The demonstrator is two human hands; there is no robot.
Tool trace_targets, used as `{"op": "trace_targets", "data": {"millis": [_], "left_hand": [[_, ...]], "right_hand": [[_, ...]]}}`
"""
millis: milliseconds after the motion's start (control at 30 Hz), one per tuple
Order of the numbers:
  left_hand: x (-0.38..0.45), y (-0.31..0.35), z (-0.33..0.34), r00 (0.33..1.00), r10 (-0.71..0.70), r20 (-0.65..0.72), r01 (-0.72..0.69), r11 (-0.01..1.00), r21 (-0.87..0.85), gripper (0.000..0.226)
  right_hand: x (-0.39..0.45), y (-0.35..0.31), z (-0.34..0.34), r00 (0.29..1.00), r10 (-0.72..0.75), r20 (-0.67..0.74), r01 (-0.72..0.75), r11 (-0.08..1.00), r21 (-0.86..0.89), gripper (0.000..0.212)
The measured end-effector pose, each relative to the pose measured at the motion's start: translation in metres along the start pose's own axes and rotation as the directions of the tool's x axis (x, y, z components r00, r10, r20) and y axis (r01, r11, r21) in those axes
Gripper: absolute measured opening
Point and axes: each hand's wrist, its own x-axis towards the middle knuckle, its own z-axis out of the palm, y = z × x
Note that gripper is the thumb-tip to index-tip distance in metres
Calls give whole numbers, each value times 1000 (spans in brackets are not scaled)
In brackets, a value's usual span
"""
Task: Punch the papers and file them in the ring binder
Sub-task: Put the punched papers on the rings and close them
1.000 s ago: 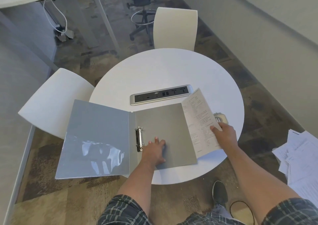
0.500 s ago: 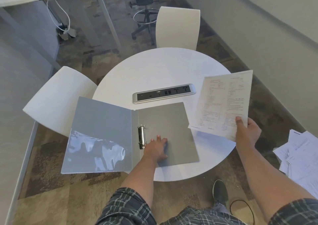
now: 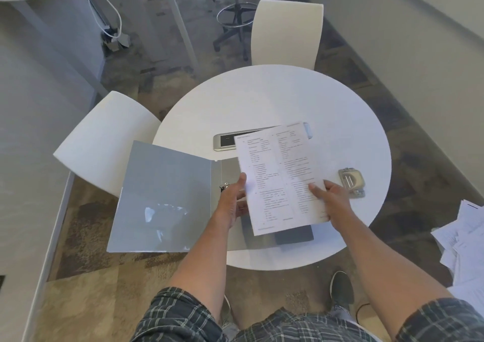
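The papers [image 3: 281,176] are gripped by both hands [image 3: 233,203] above the ring binder [image 3: 162,200] at the tabletop's near edge; holes, apparently unpunched, could be misaligned.

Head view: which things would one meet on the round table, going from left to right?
Open grey ring binder cover → left hand → printed white paper sheet held in both hands → right hand → small beige hole punch, all over the white round table.
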Motion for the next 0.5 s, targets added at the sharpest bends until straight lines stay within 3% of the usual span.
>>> {"op": "trace_targets", "data": {"millis": [133,267,500], "left_hand": [[6,-2,-13,996,87,29,-85,994,-65,46],[6,-6,-22,993,122,-3,-122,992,-41,52],[4,-13,-44,998,53,-33,-53,999,8,47]], "right_hand": [[3,2,22,992,25,120,-17,997,-71,25],[6,2,35,968,80,238,-34,980,-194,31],[19,-7,56,989,83,118,-45,955,-292,29]]}}
